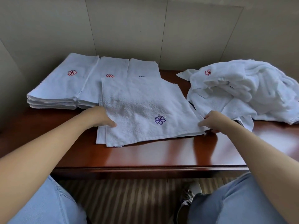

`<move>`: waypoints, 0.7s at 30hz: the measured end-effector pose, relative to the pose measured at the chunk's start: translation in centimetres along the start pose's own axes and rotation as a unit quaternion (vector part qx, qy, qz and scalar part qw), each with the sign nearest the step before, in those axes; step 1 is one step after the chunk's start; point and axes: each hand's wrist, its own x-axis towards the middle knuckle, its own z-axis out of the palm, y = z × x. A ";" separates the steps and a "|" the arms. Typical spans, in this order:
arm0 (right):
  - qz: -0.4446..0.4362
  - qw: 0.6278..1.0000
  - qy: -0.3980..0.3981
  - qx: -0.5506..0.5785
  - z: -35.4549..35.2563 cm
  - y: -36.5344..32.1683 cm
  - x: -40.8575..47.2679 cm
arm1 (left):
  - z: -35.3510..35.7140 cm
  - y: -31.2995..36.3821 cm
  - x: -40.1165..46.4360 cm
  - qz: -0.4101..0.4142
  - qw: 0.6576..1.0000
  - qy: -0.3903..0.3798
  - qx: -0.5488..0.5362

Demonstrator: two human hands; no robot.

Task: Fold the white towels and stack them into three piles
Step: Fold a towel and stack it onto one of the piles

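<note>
A folded white towel [142,109] with a purple flower mark lies flat in the middle of the brown table [145,156]. My left hand [100,117] grips its left edge, thumb on top. My right hand [213,121] pinches its right corner. Behind it stand three piles of folded towels: a left pile [61,84] with a red flower, a middle pile [110,68] with a red mark, and a right pile [142,67] partly hidden by the front towel. A heap of unfolded white towels [242,89] lies at the right.
The table stands against a pale panelled wall [129,29]. Its front edge [145,168] runs just above my knees in light jeans. A striped floor and a shoe [186,201] show below the table.
</note>
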 end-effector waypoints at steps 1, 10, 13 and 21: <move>0.006 1.000 -0.010 0.003 -0.1 0.0 -0.1 | 0.1 0.0 0.0 0.000 1.000 -0.015 -0.024; -0.020 0.995 -0.030 0.094 -0.4 1.2 0.2 | 0.3 0.3 -2.1 0.046 0.989 -0.122 -0.076; -0.037 0.993 -0.018 0.108 -0.5 1.6 0.0 | 0.1 0.3 -3.1 0.063 0.985 -0.130 -0.097; -0.063 0.927 -0.126 0.347 -1.9 2.8 -1.7 | -4.3 -3.3 -3.5 0.044 0.962 -0.092 -0.253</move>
